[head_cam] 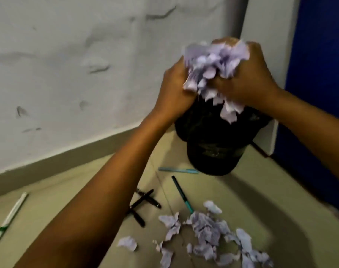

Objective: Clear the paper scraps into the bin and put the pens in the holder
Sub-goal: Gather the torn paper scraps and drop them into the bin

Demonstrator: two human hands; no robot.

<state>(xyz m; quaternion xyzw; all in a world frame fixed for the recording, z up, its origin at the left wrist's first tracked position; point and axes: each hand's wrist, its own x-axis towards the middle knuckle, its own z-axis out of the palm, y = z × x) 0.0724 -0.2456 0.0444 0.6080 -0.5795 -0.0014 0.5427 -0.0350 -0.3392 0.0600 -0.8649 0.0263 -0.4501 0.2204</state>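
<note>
Beige tiled floor (251, 190), meeting a pale wall along a grey skirting, with a black bin (213, 147) standing on it in the corner. Just before the bin lie a light-blue pen (177, 170) and a black-and-teal pen (182, 193); nearer the viewer, three black pens (145, 201) lie crossed over one another, and a white-and-green pen (9, 217) lies well apart at far left. A loose scatter of lilac paper scraps (207, 231) covers the floor at lower right, its edge touching the teal pen tip.
</note>
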